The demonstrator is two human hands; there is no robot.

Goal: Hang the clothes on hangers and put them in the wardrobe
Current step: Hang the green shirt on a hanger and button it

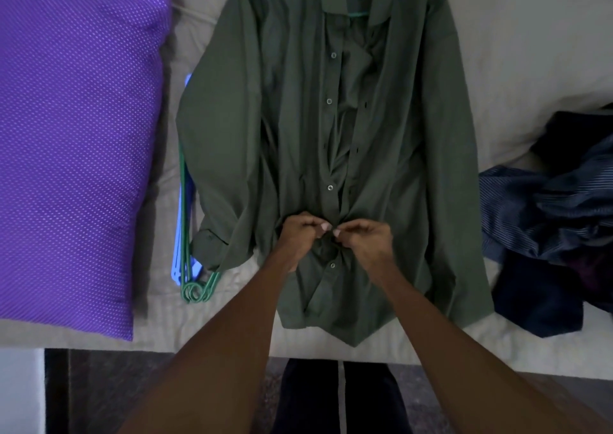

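Olive cotton, the shirt [381, 155] is lying limp and light, creasing wherever pulled. Both the left hand [300, 234] and right hand [363, 239] are pinching its placket at six o'clock; the collar at twelve o'clock, over the green hanger [357, 14], looks the surest hold

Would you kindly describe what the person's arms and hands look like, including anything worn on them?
Both forearms are bare, with no sleeves in view. The left hand and right hand wear no gloves, and no rings, watch or bracelets show. The fingernails are short and pale.
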